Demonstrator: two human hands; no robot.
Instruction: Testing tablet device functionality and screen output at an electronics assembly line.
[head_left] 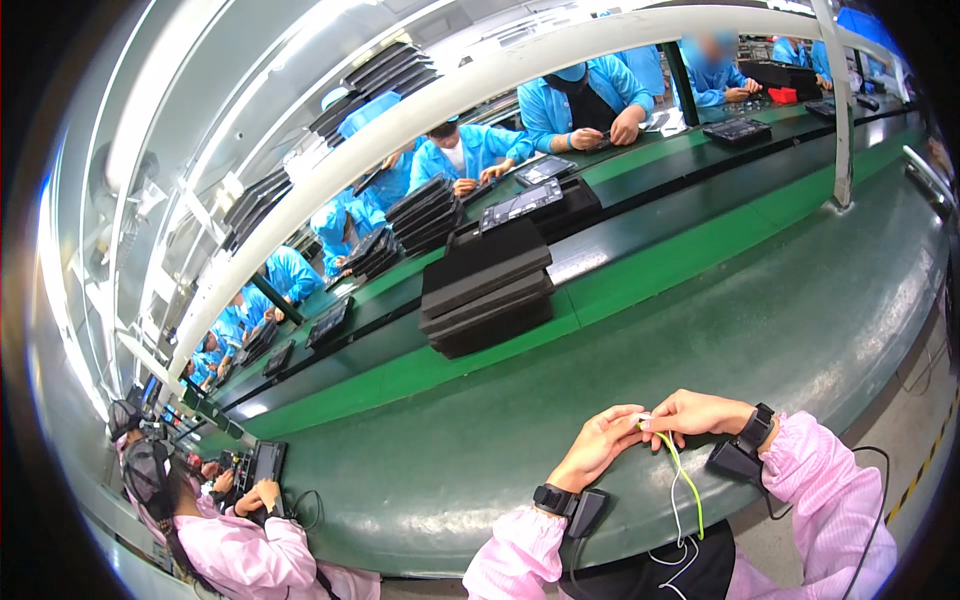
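Note:
My left hand (604, 446) and my right hand (702, 414) meet over the near edge of the green table (440, 470). The fingertips of both are pinched together on a thin yellow-green and white cord (693, 488). A yellow-green strand and a white strand hang down from between them. The white part trails in loose loops over my dark lap (640, 570). What lies right between the fingertips is too small to make out. Each wrist wears a black strap with a dark box on it, the left box (588, 512) and the right box (733, 461).
Stacked black foam trays (487, 290) stand across the table, with a flat device (522, 205) on another tray behind. Blue-clad workers sit along the far line. At left, a person in pink (245, 545) handles a dark device (268, 462). A white post (840, 120) rises at right.

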